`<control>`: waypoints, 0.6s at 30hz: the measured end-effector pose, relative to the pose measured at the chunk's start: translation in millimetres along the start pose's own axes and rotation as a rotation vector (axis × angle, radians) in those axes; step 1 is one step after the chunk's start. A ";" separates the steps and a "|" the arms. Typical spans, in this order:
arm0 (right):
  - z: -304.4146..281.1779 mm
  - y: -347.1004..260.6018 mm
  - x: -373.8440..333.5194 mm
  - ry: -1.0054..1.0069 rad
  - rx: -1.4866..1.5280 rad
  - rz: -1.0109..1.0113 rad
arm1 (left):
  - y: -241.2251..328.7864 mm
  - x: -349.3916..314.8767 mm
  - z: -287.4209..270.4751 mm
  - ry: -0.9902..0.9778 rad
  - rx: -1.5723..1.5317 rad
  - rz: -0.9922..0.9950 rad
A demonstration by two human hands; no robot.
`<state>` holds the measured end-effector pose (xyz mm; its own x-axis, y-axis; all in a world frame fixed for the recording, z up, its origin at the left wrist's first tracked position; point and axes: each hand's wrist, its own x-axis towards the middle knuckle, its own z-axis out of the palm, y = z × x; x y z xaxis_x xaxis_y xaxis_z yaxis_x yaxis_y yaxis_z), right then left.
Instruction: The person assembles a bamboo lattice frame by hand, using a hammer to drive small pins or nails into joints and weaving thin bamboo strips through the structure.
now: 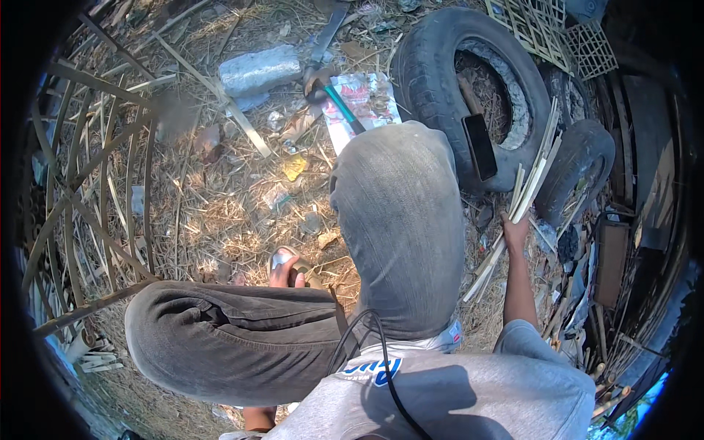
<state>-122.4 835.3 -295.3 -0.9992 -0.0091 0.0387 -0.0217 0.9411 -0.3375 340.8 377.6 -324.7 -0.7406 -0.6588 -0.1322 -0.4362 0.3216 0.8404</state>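
Note:
My right hand (515, 228) is closed around a bundle of thin, pale split-bamboo strips (533, 180), held out to my right beside the tires. The strips stick out above and below my fist, fanning slightly at their upper ends. My left hand does not show. A patch of bare skin (259, 419) appears below my bent left leg near the lower edge, but I cannot tell what part of me it is. In front of my raised knee lies a hammer-like tool with a green and black handle (342, 110), partly over a printed sheet (380, 99).
A large tire (433, 77) lies ahead, with a black phone (479, 147) on it. A smaller tire (587, 165) lies at right. A pale block (260, 70) and a long blade (329, 33) lie ahead. An open bamboo lattice (73, 187) stands at left. Straw and scraps litter the ground.

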 end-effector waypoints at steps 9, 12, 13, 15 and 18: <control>2.9 0.1 -5.9 -0.041 0.124 0.092 | -24.8 2.3 -1.0 -0.002 0.036 0.154; 6.7 4.6 -7.8 0.006 0.108 0.072 | -44.4 -5.8 6.2 0.005 0.064 0.232; 5.3 11.9 -5.3 0.038 0.087 0.048 | -33.7 -1.1 8.6 0.000 0.037 0.190; 4.1 17.5 -4.1 0.076 0.006 0.059 | -28.7 -0.9 6.9 -0.066 0.000 0.079; 6.3 -19.1 -21.7 0.001 0.030 0.146 | -10.2 -8.6 -9.7 -0.036 -0.005 -0.023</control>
<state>-100.5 815.4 -295.6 -0.9917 0.1277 -0.0118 0.1230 0.9218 -0.3677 356.6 373.4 -327.0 -0.7483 -0.6409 -0.1709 -0.4511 0.3029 0.8395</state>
